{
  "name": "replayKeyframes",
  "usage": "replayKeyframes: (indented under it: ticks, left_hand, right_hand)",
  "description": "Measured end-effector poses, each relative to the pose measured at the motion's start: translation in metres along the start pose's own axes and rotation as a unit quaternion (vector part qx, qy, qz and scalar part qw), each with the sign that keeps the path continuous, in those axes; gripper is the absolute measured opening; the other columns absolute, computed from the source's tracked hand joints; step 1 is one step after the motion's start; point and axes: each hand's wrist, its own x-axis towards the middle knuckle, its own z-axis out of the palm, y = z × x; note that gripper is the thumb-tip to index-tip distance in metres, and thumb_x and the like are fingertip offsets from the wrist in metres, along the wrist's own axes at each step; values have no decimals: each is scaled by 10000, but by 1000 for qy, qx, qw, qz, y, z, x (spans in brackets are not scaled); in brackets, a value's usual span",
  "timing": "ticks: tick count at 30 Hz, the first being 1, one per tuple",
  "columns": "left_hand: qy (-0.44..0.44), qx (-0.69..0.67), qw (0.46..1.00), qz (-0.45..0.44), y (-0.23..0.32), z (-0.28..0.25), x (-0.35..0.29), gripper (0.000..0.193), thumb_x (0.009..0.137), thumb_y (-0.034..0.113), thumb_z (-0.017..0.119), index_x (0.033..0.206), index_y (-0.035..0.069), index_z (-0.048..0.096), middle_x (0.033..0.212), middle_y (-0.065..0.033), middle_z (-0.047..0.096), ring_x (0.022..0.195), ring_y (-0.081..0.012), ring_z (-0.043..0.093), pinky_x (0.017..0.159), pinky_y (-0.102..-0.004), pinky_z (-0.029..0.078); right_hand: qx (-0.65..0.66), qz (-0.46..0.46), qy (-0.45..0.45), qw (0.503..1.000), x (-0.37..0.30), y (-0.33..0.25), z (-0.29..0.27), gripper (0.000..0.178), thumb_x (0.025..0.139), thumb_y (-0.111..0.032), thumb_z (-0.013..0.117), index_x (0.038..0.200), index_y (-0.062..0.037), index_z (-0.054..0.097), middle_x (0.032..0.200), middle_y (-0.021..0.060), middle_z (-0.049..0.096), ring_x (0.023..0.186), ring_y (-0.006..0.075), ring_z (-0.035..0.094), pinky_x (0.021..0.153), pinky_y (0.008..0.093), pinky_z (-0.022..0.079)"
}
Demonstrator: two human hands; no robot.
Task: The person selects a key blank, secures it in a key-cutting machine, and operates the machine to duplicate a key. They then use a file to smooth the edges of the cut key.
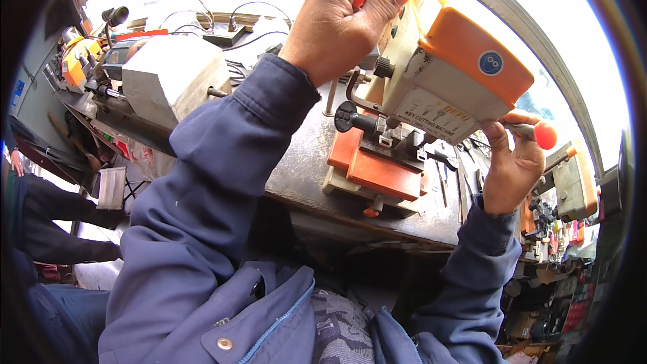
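An orange and cream key cutting machine (431, 74) stands on the workbench in front of me. My left hand (344, 20) is closed around a red-ended handle on its upper left side; only a bit of red shows between the fingers. My right hand (515, 165) reaches round the right side, its fingers curled about a metal lever with a red ball knob (544, 135). Below the machine's body sit the metal clamps (397, 138) on an orange carriage (377, 168). A black wing knob (352, 117) sticks out on the left. Whether a key is clamped there, I cannot tell.
A pale boxy machine (168, 77) and a yellow one (77, 64) stand to the left. Cables and a black power strip (224, 35) lie behind. Another key machine (573, 185) is at the far right. A person's dark-trousered legs (60, 219) show at left.
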Motion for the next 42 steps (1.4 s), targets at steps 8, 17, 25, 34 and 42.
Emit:
replayKeyframes:
  ticks: [8,17,25,34,42]
  left_hand:
    - [14,152,987,56,3,0,6,325,1020,326,714,916,18,712,639,-65,595,579,-147,551,568,-347,451]
    - [36,126,990,59,2,-1,2,309,1028,296,718,886,22,688,632,-36,552,585,-119,498,564,-322,429]
    - [28,130,990,42,6,-1,-1,323,1025,308,723,902,11,694,652,-35,589,609,-105,539,576,-311,452]
    - [-20,62,997,-32,13,2,-6,226,1061,237,695,989,35,623,809,35,602,762,-31,504,681,-226,444]
    - [-31,101,993,44,7,-11,-3,619,841,643,845,952,50,709,651,31,553,625,-48,528,569,-232,424]
  right_hand:
    - [28,13,-22,999,2,0,2,337,923,-40,827,1212,16,662,1141,66,699,1054,171,663,995,337,496]
    - [87,35,-73,993,11,0,-5,478,934,-50,818,1336,22,569,1187,90,673,1141,201,649,1045,379,488]
    - [-26,-1,-1,1000,0,3,0,268,946,-19,809,1130,-13,614,1053,63,705,1013,151,669,967,324,536]
    - [12,15,-45,999,3,-3,-1,307,948,-1,788,1204,-9,619,1104,76,697,1075,168,663,988,335,529]
    - [33,33,-72,996,13,-1,-5,555,930,-88,817,1399,12,537,1236,105,692,1188,218,655,1081,400,468]
